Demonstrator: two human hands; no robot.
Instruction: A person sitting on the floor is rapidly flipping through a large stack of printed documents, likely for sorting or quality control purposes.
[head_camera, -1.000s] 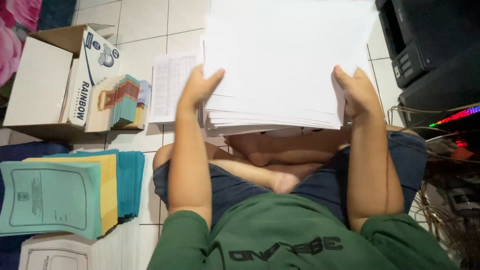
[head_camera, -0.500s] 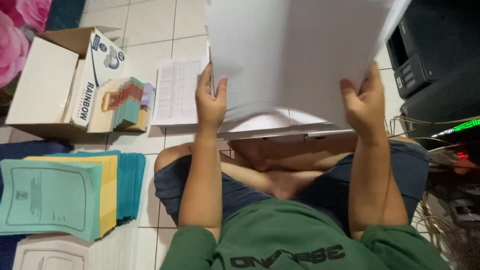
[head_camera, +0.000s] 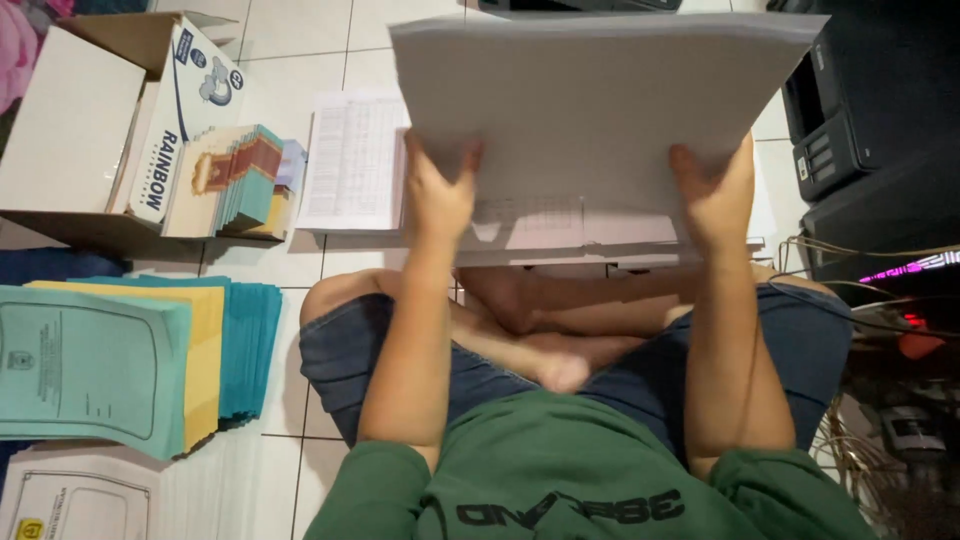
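Observation:
I sit cross-legged on a tiled floor and hold a thick stack of white paper (head_camera: 590, 100) tilted up in front of me. My left hand (head_camera: 440, 190) grips its lower left edge. My right hand (head_camera: 715, 195) grips its lower right edge. Under the raised stack more white sheets (head_camera: 530, 225) lie flat on the floor above my legs. A printed sheet with tables (head_camera: 352, 160) lies just left of my left hand.
An open cardboard box (head_camera: 75, 130) with booklets (head_camera: 240, 180) stands at the left. Teal and yellow folders (head_camera: 120, 360) are piled at the lower left, above a white printed sheet (head_camera: 70, 500). A black printer (head_camera: 870, 110) and cables (head_camera: 890, 320) are at the right.
Both hands have tipped the paper stack and brought it lower and closer to me. The view has shifted slightly.

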